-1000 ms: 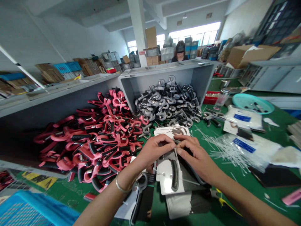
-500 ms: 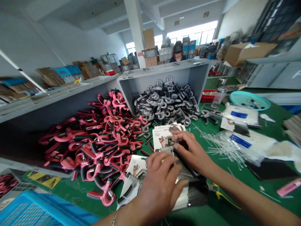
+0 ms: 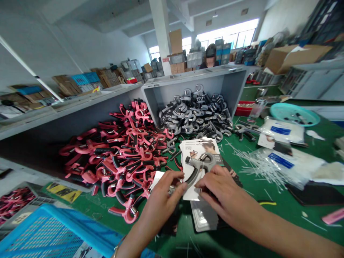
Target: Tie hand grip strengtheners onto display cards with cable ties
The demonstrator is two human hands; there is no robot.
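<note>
A grey hand gripper (image 3: 200,163) lies on a white printed backing card (image 3: 197,148) on the green table. My left hand (image 3: 163,199) pinches the near left corner of that card, fingers closed. My right hand (image 3: 220,191) presses on the card's near edge beside the gripper's black handle, fingers curled. Under the card sits a stack of more cards (image 3: 205,216). A big heap of pink hand grippers (image 3: 123,154) lies to the left. A heap of grey hand grippers (image 3: 196,113) spills from a tipped grey bin (image 3: 193,82) behind.
White cable ties (image 3: 258,165) and plastic bags of them (image 3: 285,130) lie at right, near a teal dish (image 3: 294,114). A blue crate (image 3: 53,233) stands at the near left. A person sits far behind the bin. Cardboard boxes and shelves line the room.
The card now faces up with the grey hand gripper on top. My left hand has drawn back from on top of the stack to the card's near corner. The view shifted slightly.
</note>
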